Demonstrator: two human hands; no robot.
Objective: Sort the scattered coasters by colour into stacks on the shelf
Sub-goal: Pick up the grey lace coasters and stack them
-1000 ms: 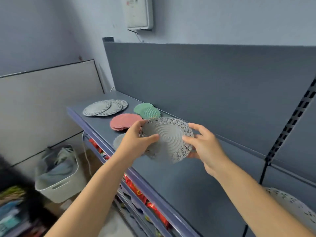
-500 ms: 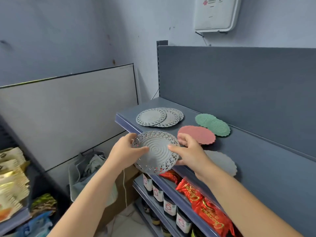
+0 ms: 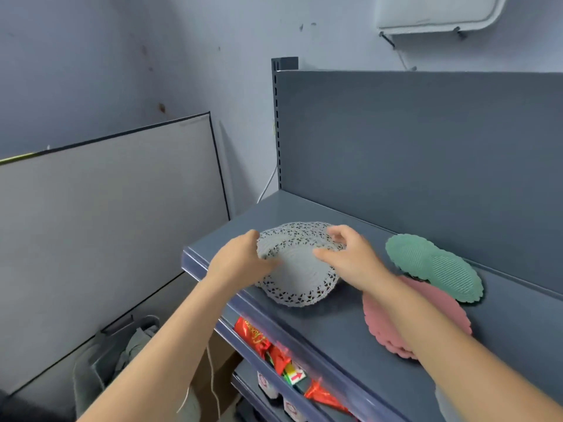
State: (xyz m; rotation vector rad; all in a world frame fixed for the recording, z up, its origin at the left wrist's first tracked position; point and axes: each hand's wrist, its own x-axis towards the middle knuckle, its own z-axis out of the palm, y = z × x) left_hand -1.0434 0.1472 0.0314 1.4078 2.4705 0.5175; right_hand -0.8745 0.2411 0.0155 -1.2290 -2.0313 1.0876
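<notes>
**Grey coaster (image 3: 300,278) comes down from mid-air to the shelf (image 3: 335,333)**

Both hands now hold it low over the shelf's left end, in front of more grey lace coasters (image 3: 304,231). The left hand (image 3: 243,260) grips its left rim and the right hand (image 3: 350,257) pinches the right. It is round and slightly cupped, with a ribbed middle and an openwork border. Green coasters (image 3: 432,266) and a pink coaster (image 3: 384,330) lie to the right.

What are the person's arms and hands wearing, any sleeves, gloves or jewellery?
The left arm and right arm are bare to the frame's edge, with no sleeves in view. The left hand and right hand have no gloves; no ring, watch or wristband shows. No markings.
</notes>
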